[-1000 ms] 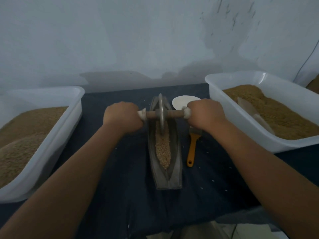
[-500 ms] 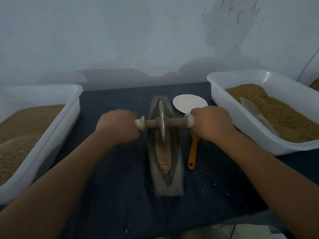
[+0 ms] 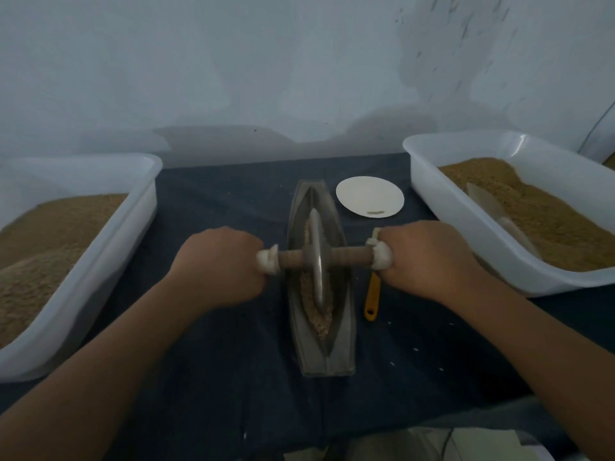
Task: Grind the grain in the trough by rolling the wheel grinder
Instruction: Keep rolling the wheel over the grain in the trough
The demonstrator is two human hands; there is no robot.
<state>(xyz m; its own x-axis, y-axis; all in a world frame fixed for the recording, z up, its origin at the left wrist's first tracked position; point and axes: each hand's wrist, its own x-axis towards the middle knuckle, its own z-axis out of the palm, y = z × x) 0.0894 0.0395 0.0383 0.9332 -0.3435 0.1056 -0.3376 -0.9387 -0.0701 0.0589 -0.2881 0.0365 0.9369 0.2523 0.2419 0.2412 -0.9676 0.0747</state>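
Because the trough point(image 3: 342, 331) lies on the dark worktop point(image 3: 216, 361) with its long axis running straight away from us, near end to far end, everything turns on holding the wheel grinder point(image 3: 316, 261) square to that line. Its disc stands upright in the groove, about midway along, and its axle point(image 3: 347, 259) crosses the trough at a right angle, left to right.

Our left grip point(image 3: 223, 264) is clamped round the axle's left end and our right grip point(image 3: 427, 257) round its right end, backs of the hands up. They sit one on each side of the trough, at much the same distance from the disc, neither nearer than the other.

The grain point(image 3: 321, 319) lies along the groove floor, partly under the disc, with a coarse strip showing toward us and a thinner one beyond. We judge the grinding to be under way and far from finished, since that strip looks rough.

The coming roll must follow the long axis, both arms moving evenly; an uneven push would likely skew the disc against the trough wall.

A yellow-handled tool point(image 3: 372, 301) lies just beside the trough, partly under our right grip. The left tub point(image 3: 146, 201) and right tub point(image 3: 429, 201), both holding grain, stand off to either side.
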